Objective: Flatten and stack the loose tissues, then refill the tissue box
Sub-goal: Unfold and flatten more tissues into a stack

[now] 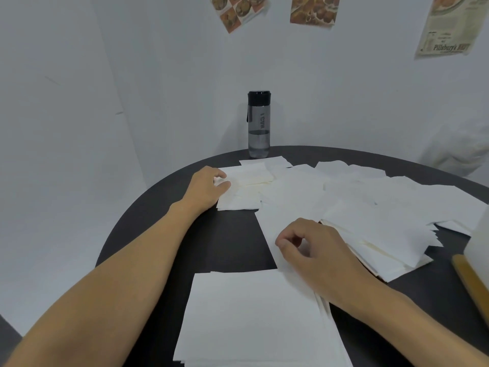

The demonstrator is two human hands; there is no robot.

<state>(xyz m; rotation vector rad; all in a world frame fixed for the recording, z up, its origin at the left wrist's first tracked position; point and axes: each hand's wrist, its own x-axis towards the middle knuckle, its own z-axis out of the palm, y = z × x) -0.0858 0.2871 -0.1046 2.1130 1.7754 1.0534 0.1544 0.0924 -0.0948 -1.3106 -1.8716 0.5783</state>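
A flattened stack of white tissues (254, 319) lies at the near edge of the round black table (148, 234). Several loose tissues (370, 202) are spread across the middle and right. My left hand (206, 188) reaches to the far left of the spread and pinches the edge of a small tissue pile (246, 189) between thumb and fingers. My right hand (315, 250) hovers over a loose tissue (272, 221) just beyond the stack, fingers curled, thumb and forefinger close together; whether they hold the tissue is unclear. The white tissue box (480, 239) shows partly at the right edge.
A dark water bottle (258, 125) stands at the table's far edge against the white wall. A wooden strip (471, 284) lies by the box at the right edge. Paper clippings (315, 10) hang on the wall. Someone in white clothing (460, 152) is at the far right.
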